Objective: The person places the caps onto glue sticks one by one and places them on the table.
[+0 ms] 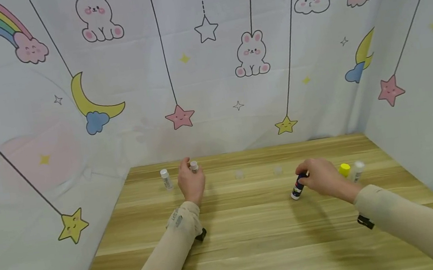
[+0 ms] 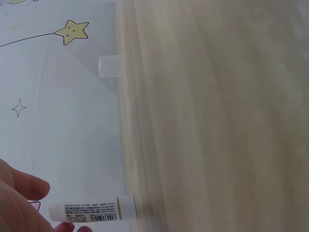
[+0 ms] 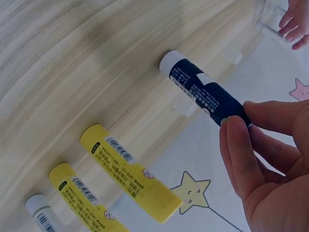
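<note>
My right hand point(image 1: 321, 178) pinches the top end of a dark blue glue stick point(image 3: 205, 92) between thumb and fingers. The stick leans slightly, its white end point(image 3: 170, 62) down at the tabletop. Over on the left, my left hand point(image 1: 192, 183) is around a white glue stick point(image 2: 91, 209) with a printed label and barcode. That stick stands upright; the thumb point(image 2: 31, 186) is apart from its side, and fingertips point(image 2: 84, 228) show along the other side. Another white glue stick point(image 1: 166, 179) stands just left of this hand.
Two yellow glue sticks point(image 3: 130, 171) and a whitish one point(image 3: 43, 212) stand beyond my right hand. Two small translucent pieces point(image 1: 239, 174) sit between the hands toward the back of the wooden table point(image 1: 249, 239). A printed curtain point(image 1: 209, 73) hangs behind.
</note>
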The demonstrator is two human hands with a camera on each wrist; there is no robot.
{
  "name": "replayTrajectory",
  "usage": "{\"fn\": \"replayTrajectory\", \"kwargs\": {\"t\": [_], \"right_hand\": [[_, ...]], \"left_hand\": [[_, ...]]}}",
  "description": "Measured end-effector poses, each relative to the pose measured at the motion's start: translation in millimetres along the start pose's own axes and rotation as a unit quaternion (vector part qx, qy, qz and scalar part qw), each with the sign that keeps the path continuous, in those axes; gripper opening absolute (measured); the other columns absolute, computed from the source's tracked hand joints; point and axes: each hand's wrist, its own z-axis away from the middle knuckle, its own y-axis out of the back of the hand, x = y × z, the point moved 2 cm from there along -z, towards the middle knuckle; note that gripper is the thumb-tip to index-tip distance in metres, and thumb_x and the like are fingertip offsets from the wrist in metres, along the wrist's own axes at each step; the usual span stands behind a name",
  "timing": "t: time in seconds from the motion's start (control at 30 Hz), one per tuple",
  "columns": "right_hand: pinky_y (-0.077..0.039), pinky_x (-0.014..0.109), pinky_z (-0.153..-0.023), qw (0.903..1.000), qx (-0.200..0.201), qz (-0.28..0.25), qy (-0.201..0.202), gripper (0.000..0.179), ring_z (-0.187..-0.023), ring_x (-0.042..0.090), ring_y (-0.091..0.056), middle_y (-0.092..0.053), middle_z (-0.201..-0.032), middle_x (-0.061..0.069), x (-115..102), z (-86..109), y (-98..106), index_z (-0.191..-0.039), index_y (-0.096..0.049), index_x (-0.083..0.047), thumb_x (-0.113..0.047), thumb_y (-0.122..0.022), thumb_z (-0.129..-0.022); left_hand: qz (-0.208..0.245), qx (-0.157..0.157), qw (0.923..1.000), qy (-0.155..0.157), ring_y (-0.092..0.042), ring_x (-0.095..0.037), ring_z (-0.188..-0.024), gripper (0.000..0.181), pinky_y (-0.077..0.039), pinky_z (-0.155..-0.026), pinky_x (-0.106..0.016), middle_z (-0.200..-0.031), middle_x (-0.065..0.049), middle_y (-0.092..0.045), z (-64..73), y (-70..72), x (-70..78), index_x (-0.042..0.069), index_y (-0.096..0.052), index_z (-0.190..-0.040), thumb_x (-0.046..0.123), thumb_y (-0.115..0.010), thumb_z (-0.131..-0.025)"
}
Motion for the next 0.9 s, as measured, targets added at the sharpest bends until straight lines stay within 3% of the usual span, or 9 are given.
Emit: {"fn": "replayTrajectory", "kwargs": {"t": [0.37, 0.63, 0.9], "right_hand": [[-0.058, 0.039, -0.068, 0.9998, -0.003, 0.019, 0.001, 0.018, -0.078, 0.021, -0.070, -0.074, -0.095, 0.012, 10, 2.6, 6, -0.099, -0.077, 0.001, -0.004, -0.080, -0.083], [-0.058, 0.040, -0.068, 0.9994, -0.009, 0.034, -0.001, 0.017, -0.080, 0.024, -0.070, -0.074, -0.095, 0.014, 18, 5.1, 8, -0.100, -0.076, 0.003, -0.002, -0.078, -0.084], [-0.057, 0.035, -0.062, 0.9990, -0.016, 0.041, -0.003, 0.015, -0.072, 0.016, -0.066, -0.072, -0.094, 0.015, 23, 5.6, 12, -0.099, -0.075, 0.003, -0.001, -0.076, -0.085]], "left_hand": [[-0.009, -0.005, 0.9991, 0.040, -0.062, -0.037, -0.105, 0.035, -0.047, -0.093, -0.053, -0.114, -0.018, -0.066, -6.7, -1.9, -8.5, 0.000, -0.061, -0.123, 0.008, -0.069, -0.090], [-0.032, -0.027, 0.9943, 0.098, -0.060, -0.036, -0.111, 0.035, -0.045, -0.097, -0.051, -0.116, -0.017, -0.066, -10.9, -1.7, -14.4, 0.001, -0.064, -0.121, 0.015, -0.069, -0.090], [-0.045, -0.053, 0.9914, 0.111, -0.059, -0.036, -0.110, 0.033, -0.046, -0.096, -0.051, -0.118, -0.017, -0.066, -13.5, 0.2, -18.4, 0.002, -0.067, -0.121, 0.017, -0.069, -0.092]]}}
